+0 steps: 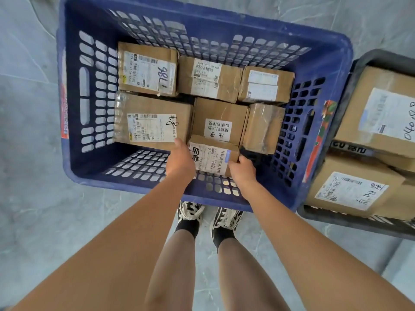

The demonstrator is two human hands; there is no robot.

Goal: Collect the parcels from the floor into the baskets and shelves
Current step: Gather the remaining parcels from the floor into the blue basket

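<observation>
The person's arms (143,221) are bare, with no sleeves showing. The legs (175,265) are bare too. On the feet are black socks (187,226) and black-and-white shoes (226,217) with white laces.

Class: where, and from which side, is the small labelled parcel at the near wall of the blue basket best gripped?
Grip the small parcel by its two short ends, coming from above, as the left hand and right hand do. Neighbouring boxes and the blue basket wall block its long sides.
</observation>
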